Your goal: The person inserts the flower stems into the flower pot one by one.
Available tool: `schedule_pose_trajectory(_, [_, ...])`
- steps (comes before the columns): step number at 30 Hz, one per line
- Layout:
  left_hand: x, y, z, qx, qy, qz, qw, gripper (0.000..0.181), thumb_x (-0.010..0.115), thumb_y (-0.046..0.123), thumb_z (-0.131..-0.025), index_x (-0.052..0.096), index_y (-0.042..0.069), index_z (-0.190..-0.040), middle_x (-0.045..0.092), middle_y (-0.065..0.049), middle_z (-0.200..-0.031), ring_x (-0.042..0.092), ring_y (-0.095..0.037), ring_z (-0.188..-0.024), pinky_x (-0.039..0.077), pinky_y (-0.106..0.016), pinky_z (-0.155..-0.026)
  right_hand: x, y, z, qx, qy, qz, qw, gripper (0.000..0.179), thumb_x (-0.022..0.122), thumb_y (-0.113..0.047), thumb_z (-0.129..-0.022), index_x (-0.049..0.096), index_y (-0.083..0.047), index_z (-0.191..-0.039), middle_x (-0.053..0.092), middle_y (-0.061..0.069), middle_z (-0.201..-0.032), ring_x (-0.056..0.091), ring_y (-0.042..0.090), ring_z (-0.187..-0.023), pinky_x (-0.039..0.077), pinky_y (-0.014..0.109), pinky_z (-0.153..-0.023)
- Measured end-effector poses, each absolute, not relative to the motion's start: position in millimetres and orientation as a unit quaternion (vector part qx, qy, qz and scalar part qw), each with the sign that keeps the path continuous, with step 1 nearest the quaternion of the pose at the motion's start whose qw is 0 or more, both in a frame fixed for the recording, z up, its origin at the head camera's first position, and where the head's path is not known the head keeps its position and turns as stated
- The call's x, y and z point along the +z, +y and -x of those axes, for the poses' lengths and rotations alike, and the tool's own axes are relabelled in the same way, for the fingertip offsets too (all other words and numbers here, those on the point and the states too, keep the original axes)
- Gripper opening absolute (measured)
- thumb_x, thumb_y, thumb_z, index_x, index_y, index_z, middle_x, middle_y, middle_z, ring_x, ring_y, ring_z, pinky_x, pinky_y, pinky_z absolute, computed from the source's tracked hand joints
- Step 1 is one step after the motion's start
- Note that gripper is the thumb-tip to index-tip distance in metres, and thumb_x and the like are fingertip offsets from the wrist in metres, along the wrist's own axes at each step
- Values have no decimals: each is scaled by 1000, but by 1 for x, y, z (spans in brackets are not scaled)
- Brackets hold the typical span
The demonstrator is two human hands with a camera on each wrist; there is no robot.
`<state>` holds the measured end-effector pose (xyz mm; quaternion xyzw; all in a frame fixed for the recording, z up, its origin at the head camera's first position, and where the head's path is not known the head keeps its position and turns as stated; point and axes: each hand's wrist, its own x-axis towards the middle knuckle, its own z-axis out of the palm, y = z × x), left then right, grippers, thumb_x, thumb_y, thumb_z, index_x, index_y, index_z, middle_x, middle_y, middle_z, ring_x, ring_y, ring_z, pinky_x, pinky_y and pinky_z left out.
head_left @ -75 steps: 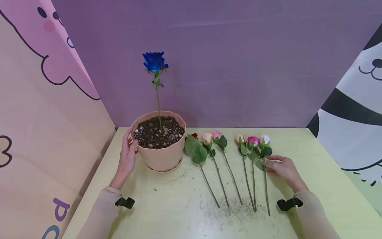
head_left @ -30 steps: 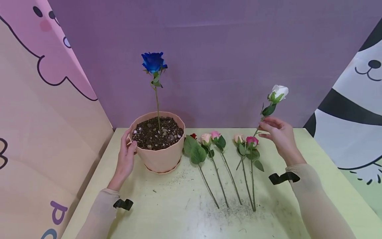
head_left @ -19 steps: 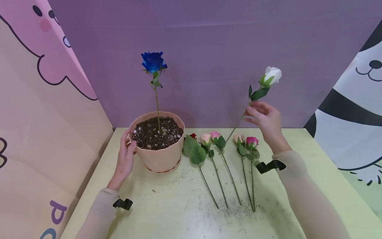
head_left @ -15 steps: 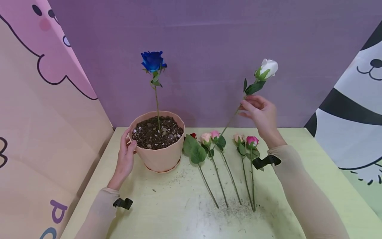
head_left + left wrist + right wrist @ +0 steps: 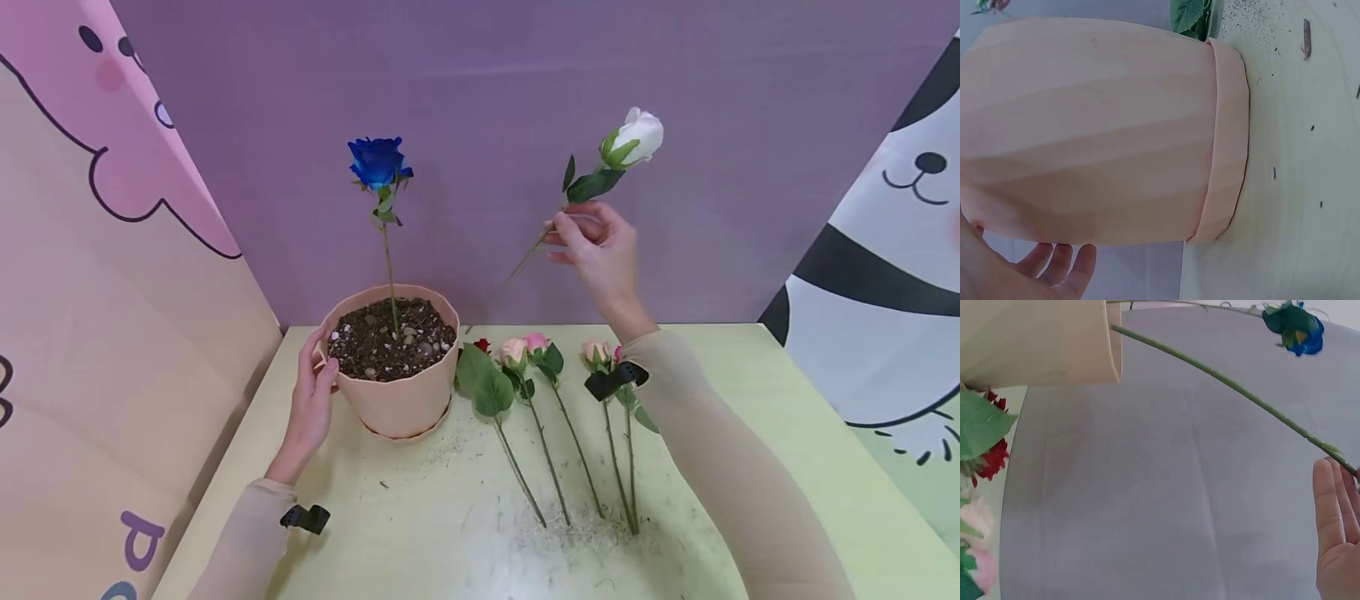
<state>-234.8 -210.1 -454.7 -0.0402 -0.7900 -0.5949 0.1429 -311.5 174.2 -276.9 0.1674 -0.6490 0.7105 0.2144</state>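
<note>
My left hand (image 5: 311,400) rests against the left side of a pink flower pot (image 5: 397,398), fingers and thumb spread on its outer wall near the rim. In the left wrist view, relaxed fingers (image 5: 1079,272) touch the pot wall. A blue rose (image 5: 377,162) stands upright in the pot's dark soil. My right hand (image 5: 600,250) pinches the stem of a white rose (image 5: 637,135) just below its leaves, raised above the table. The stem slants down left, and its lower end overlaps the pot's rim side in the right wrist view (image 5: 1113,328).
Right of the pot lie several roses on the table (image 5: 420,533): a red rose (image 5: 482,344) partly behind leaves, a peach rose (image 5: 514,352), a pink rose (image 5: 537,342) and another peach rose (image 5: 596,352). Soil crumbs are scattered around. A purple backdrop (image 5: 480,100) stands behind.
The right hand has taken the white rose from the right end of the row, lifted it and carried it left toward the pot. The left hand stays at the pot.
</note>
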Motion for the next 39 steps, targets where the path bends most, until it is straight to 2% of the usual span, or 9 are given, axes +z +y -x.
schedule_pose_trajectory(5, [-454, -209, 237, -592, -791, 42, 147, 58, 34, 31, -116, 17, 27, -171, 40, -25, -156, 55, -29, -125, 46, -48, -106, -268, 151, 313, 693, -662, -177, 224, 13, 69, -11, -102, 66, -4, -113, 82, 2, -95, 78, 10, -82, 64, 27, -70])
schedule_pose_trajectory(8, [-454, -209, 237, -589, -793, 41, 151, 57, 34, 30, -116, 17, 26, -171, 42, -24, -154, 55, -20, -120, 47, -44, -104, -265, 137, 316, 662, -688, -189, 229, 13, 67, -11, -104, 64, -4, -115, 82, 11, -100, 78, 10, -83, 64, 28, -71])
schedule_pose_trajectory(11, [-454, -210, 237, -590, -792, 39, 153, 57, 34, 30, -116, 18, 26, -171, 43, -23, -152, 54, -16, -118, 47, -42, -104, -265, 124, 322, 632, -712, -204, 228, 14, 66, -12, -105, 62, -3, -115, 80, 21, -106, 79, 12, -86, 65, 30, -72])
schedule_pose_trajectory(15, [-454, -208, 238, -593, -790, 39, 154, 58, 35, 30, -116, 18, 26, -171, 41, -24, -154, 55, -26, -124, 48, -45, -106, -269, 111, 329, 592, -742, -217, 229, 17, 66, -13, -105, 62, 0, -116, 80, 23, -107, 80, 21, -90, 65, 30, -73])
schedule_pose_trajectory(20, [-455, -204, 237, -599, -784, 46, 156, 58, 35, 30, -116, 19, 22, -171, 39, -28, -156, 55, -42, -131, 47, -57, -108, -281, 101, 333, 542, -773, -234, 231, 16, 66, -9, -105, 64, 3, -116, 80, 22, -105, 80, 34, -93, 64, 30, -73])
schedule_pose_trajectory(24, [-457, -202, 237, -595, -785, 49, 167, 57, 35, 31, -115, 22, 20, -170, 41, -28, -153, 57, -41, -127, 48, -59, -105, -289, 95, 334, 511, -792, -235, 239, 16, 66, -9, -104, 65, 2, -116, 80, 21, -104, 79, 33, -91, 63, 30, -73])
schedule_pose_trajectory(31, [-455, -200, 240, -590, -790, 47, 158, 57, 35, 31, -116, 20, 23, -170, 43, -25, -152, 56, -27, -122, 50, -41, -102, -306, 87, 339, 480, -821, -216, 221, 23, 65, -14, -104, 68, 2, -120, 79, 16, -110, 78, 27, -97, 63, 37, -85])
schedule_pose_trajectory(36, [-455, -201, 240, -590, -792, 39, 152, 57, 34, 26, -116, 19, 25, -171, 44, -24, -151, 53, -12, -120, 48, -24, -98, -319, 81, 341, 503, -809, -212, 216, 17, 65, -10, -104, 69, 3, -115, 81, 15, -103, 79, 27, -88, 65, 37, -78])
schedule_pose_trajectory(39, [-455, -203, 239, -592, -790, 37, 156, 57, 34, 26, -116, 19, 25, -171, 45, -23, -150, 52, -5, -118, 46, -17, -95, -323, 76, 342, 499, -806, -227, 225, 15, 64, -8, -104, 69, 3, -112, 82, 15, -100, 80, 28, -85, 64, 37, -76])
